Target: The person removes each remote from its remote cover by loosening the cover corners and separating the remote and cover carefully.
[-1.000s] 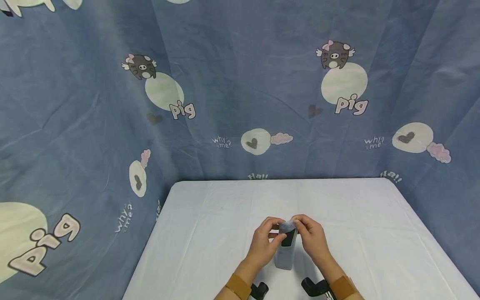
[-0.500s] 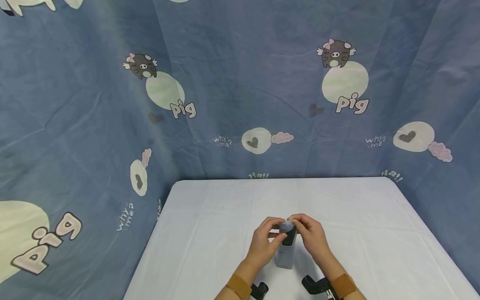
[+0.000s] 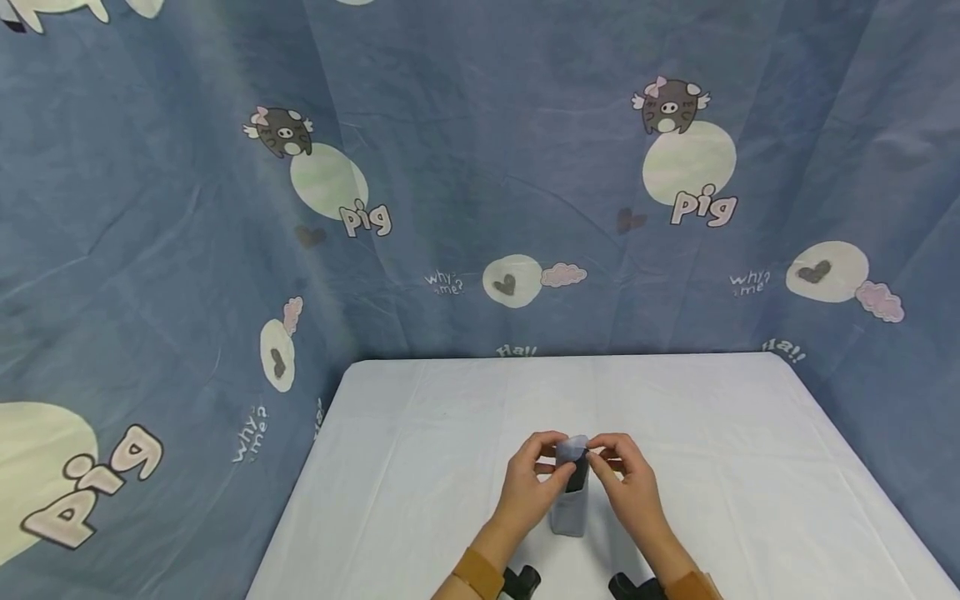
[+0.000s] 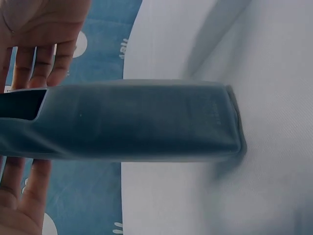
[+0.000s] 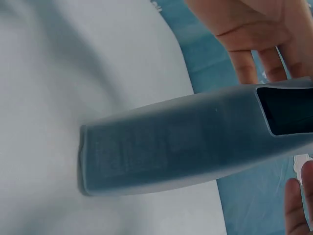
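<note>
Blue-grey case (image 3: 570, 515) on counter (image 3: 412, 442), 5 o'clock from head-view centre. Left hand (image 3: 523, 490): fingers and thumb pinch case's top from 9 o'clock. Right hand (image 3: 636, 490): fingers at its 3 o'clock edge, can't tell if pinching. Uneven sideways push could tip the narrow base.

The bare hands (image 3: 521, 492) have wide mustard-brown wristbands (image 3: 478, 572) with rounded black fittings (image 3: 522, 582) beside them.
</note>
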The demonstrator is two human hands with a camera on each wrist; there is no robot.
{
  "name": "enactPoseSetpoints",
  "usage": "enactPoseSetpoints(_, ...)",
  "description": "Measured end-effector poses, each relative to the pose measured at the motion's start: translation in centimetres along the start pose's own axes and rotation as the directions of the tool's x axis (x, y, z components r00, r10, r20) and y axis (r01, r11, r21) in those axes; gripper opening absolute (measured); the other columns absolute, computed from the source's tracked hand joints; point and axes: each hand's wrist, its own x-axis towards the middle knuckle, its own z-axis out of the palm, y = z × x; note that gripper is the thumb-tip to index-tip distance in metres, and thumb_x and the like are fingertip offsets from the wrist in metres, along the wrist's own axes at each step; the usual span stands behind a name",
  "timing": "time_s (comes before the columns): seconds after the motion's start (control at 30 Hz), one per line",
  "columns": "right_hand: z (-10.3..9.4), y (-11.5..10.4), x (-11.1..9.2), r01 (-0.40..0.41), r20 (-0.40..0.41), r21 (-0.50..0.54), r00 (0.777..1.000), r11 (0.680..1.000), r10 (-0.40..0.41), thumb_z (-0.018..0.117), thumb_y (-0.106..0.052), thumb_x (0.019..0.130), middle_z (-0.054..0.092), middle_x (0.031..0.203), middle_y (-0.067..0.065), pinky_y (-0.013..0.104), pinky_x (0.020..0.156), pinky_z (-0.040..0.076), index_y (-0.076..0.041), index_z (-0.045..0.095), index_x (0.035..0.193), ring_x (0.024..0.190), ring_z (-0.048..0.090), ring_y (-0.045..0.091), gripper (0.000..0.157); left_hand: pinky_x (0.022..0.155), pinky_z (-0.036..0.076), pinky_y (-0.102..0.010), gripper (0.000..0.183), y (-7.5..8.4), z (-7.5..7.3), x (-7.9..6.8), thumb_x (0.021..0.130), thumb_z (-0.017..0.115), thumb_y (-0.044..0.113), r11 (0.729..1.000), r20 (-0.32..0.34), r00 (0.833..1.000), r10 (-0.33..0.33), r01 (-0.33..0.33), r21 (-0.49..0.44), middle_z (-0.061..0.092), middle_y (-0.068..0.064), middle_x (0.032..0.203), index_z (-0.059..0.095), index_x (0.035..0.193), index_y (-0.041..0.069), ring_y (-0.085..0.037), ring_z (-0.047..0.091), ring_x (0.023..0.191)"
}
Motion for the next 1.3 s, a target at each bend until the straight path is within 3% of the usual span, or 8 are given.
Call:
enactPoseSetpoints(0.2,0.3,-0.2,-0.3,0.084,0.016,0.013,0.996,0.996,-0.084,0.079,-0.005,0.082,0.063,0.106,0.000,0.018,0.075,0.054,-0.015,0.070,0.105,0.083,0.059,0.008,0.026,0.078,0.059,-0.021,0.025,0.6,0.0,0.0,0.095,0.068,0.027,0.991,-0.011,0.991,-0.132,0.132,-0.030,0.074,-0.004,0.109,0.068,0.120,0.021,-0.012,0.071,0.091)
enactPoseSetpoints(0.37,0.4,-0.2,-0.4,0.096,0.009,0.024,0.995,0.995,-0.096,0.080,-0.006,0.081,0.063,0.106,-0.002,0.017,0.074,0.053,-0.016,0.070,0.104,0.083,0.059,0.007,0.027,0.076,0.058,-0.020,0.020,1.0,0.1,0.1,0.094,0.070,0.029,0.981,-0.046,0.982,-0.181,0.178,-0.071,0.077,-0.003,0.107,0.074,0.112,0.020,-0.012,0.072,0.088)
enactPoseSetpoints(0.57,0.7,-0.3,-0.5,0.096,-0.019,0.022,0.995,0.995,-0.095,0.081,-0.002,0.079,0.065,0.105,0.000,0.017,0.074,0.054,-0.014,0.070,0.103,0.083,0.060,0.009,0.029,0.074,0.056,-0.019,0.016,1.2,0.1,0.3,0.094,0.070,0.026,0.981,-0.085,0.978,-0.189,0.186,-0.046,0.078,0.001,0.104,0.078,0.106,0.019,-0.005,0.067,0.092)
enactPoseSetpoints(0.87,0.6,-2.8,-0.9,0.068,-0.053,-0.002,0.996,0.998,-0.068,0.079,0.006,0.076,0.071,0.100,0.008,0.035,0.072,0.058,-0.003,0.069,0.100,0.082,0.063,0.014,0.028,0.073,0.059,-0.021,0.014,1.3,0.1,0.3,0.095,0.068,0.022,0.991,-0.129,0.983,-0.131,0.125,-0.055,0.079,-0.003,0.100,0.079,0.100,0.015,-0.008,0.073,0.087)
enactPoseSetpoints(1.0,0.7,-3.1,-1.0,0.088,-0.059,0.008,0.994,0.996,-0.087,0.079,0.008,0.075,0.072,0.098,0.010,0.030,0.071,0.057,-0.002,0.070,0.100,0.081,0.064,0.013,0.029,0.073,0.062,-0.024,0.013,1.3,0.1,0.4,0.094,0.067,0.016,0.986,-0.133,0.981,-0.138,0.123,-0.113,0.079,-0.007,0.099,0.078,0.100,0.011,-0.012,0.074,0.086)
enactPoseSetpoints(1.2,1.1,-0.9,-1.1,0.117,-0.054,0.026,0.992,0.993,-0.115,0.080,0.004,0.076,0.074,0.099,0.005,0.017,0.071,0.052,-0.011,0.071,0.104,0.084,0.063,0.005,0.032,0.073,0.061,-0.023,0.014,1.0,0.1,0.5,0.094,0.067,0.012,0.979,-0.131,0.979,-0.155,0.134,-0.153,0.078,-0.013,0.098,0.077,0.099,0.005,-0.008,0.073,0.081)
enactPoseSetpoints(1.3,1.1,-0.9,-1.1,0.133,-0.053,0.018,0.990,0.991,-0.132,0.080,0.004,0.077,0.074,0.098,0.004,0.015,0.072,0.052,-0.011,0.071,0.104,0.086,0.063,0.004,0.032,0.071,0.061,-0.021,0.013,2.1,0.0,0.5,0.093,0.066,0.009,0.981,-0.143,0.977,-0.157,0.138,-0.134,0.078,-0.015,0.096,0.077,0.097,0.002,-0.008,0.072,0.079)
